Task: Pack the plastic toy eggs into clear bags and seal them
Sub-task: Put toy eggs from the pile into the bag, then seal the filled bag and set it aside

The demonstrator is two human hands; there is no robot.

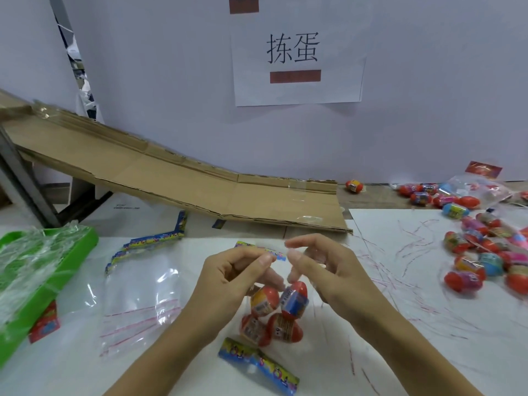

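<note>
Four red toy eggs (275,312) sit clustered inside a clear bag (311,318) on the white surface (400,352), directly below both hands. The left hand (234,278) pinches the bag's printed header strip (268,250) between thumb and forefinger. The right hand (323,270) hovers beside it with fingers curled; whether it grips the film cannot be determined. A second printed header (258,364) lies near the eggs. Empty bags (140,287) are stacked to the left, next to a green tray (71,258). Loose eggs (483,252) are piled at right. A cardboard ramp (171,178) slopes down behind.
</note>
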